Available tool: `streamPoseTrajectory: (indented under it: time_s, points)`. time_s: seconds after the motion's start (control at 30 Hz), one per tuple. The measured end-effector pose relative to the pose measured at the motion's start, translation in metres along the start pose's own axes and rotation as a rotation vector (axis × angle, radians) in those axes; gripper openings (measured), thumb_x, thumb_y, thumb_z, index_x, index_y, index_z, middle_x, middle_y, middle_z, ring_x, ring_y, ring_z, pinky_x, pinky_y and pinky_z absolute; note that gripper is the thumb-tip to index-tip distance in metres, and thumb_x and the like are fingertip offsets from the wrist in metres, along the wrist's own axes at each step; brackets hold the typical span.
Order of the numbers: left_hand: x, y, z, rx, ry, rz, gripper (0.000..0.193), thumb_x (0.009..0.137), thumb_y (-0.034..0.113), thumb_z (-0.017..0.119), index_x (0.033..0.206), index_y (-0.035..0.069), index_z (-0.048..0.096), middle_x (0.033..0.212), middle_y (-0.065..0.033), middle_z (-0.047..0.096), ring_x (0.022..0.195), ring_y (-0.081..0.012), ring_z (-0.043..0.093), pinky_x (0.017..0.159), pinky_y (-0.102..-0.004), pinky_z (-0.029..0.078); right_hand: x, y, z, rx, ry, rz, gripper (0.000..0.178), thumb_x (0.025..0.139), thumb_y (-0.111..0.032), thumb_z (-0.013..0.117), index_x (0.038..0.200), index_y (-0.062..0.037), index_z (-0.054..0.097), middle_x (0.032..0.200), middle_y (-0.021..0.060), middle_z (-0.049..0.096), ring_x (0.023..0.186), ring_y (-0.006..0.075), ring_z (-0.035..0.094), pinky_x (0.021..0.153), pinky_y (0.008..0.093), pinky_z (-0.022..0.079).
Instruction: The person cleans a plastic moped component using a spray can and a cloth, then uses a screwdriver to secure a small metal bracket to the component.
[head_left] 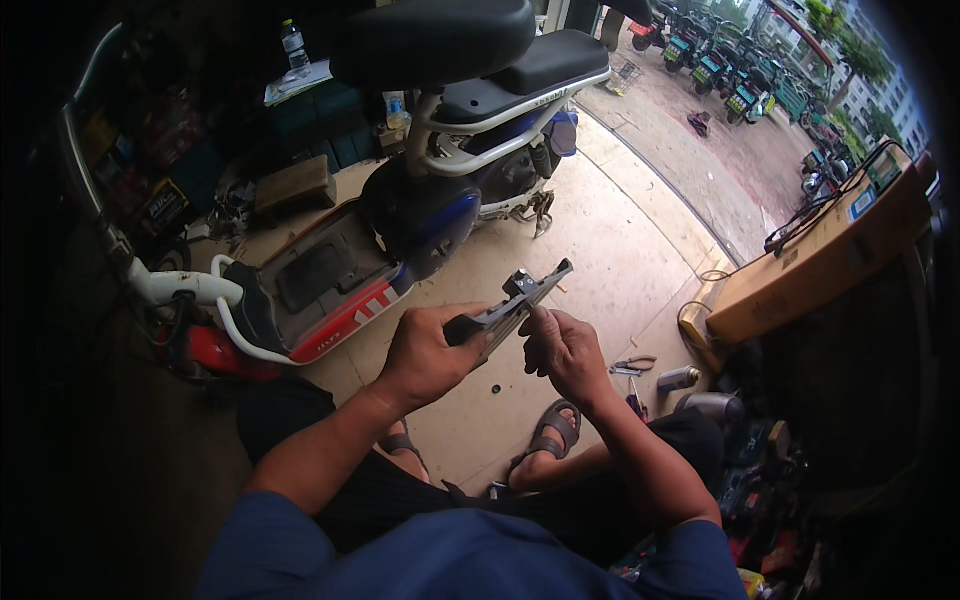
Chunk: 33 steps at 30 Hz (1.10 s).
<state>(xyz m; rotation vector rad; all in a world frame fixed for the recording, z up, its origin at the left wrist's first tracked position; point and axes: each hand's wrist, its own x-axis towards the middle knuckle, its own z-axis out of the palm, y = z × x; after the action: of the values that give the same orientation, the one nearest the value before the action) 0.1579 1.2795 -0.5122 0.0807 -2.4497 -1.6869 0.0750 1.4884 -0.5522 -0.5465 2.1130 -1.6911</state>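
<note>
Above the floor, in front of my knees, I hold a long, flat dark part with a pale ribbed-looking side and a small black block on its upper edge. Its exact kind I cannot make out. My left hand is closed round its near left end, thumb along the face. My right hand has curled fingers and a thumb pressed against its right side, near the middle. The far tip sticks out past both hands. Whether a small piece also sits in the right fingers is hidden.
An electric scooter with a red footboard side stands ahead on the left. Pliers and a spray can lie on the floor at right, near a tilted cardboard box. A small black round piece lies between my feet.
</note>
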Motion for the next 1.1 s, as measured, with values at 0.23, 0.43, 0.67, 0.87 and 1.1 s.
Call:
streamPoseTrajectory:
  time_s: [0.23, 0.43, 0.67, 0.87, 1.1]
  points:
    - [0.000, -0.008, 0.001, 0.070, 0.068, 0.157, 0.029, 0.087, 0.006, 0.077, 0.115, -0.001, 0.076, 0.095, -0.0206, 0.076, 0.082, -0.0330, 0.074, 0.076, -0.0367, 0.057, 0.000, -0.019, -0.004, 0.677, -0.118, 0.453, 0.053, 0.111, -0.054, 0.045, 0.112, -0.0050, 0.065, 0.067, 0.0025, 0.059, 0.052, 0.0126, 0.051, 0.048, 0.0244, 0.040]
    - [0.004, -0.008, -0.004, 0.025, 0.011, 0.369, 0.034, 0.085, 0.001, 0.077, 0.119, 0.002, 0.076, 0.103, -0.0186, 0.077, 0.091, -0.0307, 0.075, 0.081, -0.0357, 0.058, -0.014, 0.008, -0.026, 1.290, -0.589, 0.553, 0.058, 0.110, -0.063, 0.039, 0.109, -0.0091, 0.060, 0.064, -0.0010, 0.050, 0.047, 0.0119, 0.041, 0.041, 0.0228, 0.033]
    - [0.015, -0.018, -0.015, 0.033, -0.028, 0.579, 0.044, 0.081, -0.004, 0.077, 0.125, 0.001, 0.074, 0.113, -0.0179, 0.077, 0.102, -0.0316, 0.076, 0.090, -0.0377, 0.059, -0.015, -0.032, -0.017, 0.620, -0.273, 0.239, 0.040, 0.110, -0.041, 0.056, 0.097, -0.0044, 0.065, 0.069, 0.0046, 0.062, 0.055, 0.0138, 0.057, 0.052, 0.0257, 0.046]
    - [0.024, -0.022, -0.012, 0.069, -0.025, 0.661, 0.042, 0.082, -0.003, 0.077, 0.124, 0.000, 0.073, 0.121, -0.0196, 0.076, 0.111, -0.0344, 0.074, 0.099, -0.0399, 0.057, -0.018, -0.030, -0.005, 0.174, -0.015, -0.018, 0.037, 0.111, -0.035, 0.058, 0.097, -0.0007, 0.065, 0.070, 0.0081, 0.066, 0.060, 0.0156, 0.065, 0.055, 0.0270, 0.049]
    - [0.020, -0.010, -0.004, -0.030, -0.069, 0.631, 0.042, 0.084, -0.005, 0.076, 0.125, 0.001, 0.073, 0.125, -0.0202, 0.075, 0.116, -0.0333, 0.073, 0.100, -0.0384, 0.057, -0.029, -0.028, -0.013, 1.790, -0.688, 0.371, 0.057, 0.115, -0.052, 0.033, 0.088, -0.0079, 0.057, 0.057, 0.0046, 0.050, 0.049, 0.0161, 0.049, 0.052, 0.0274, 0.042]
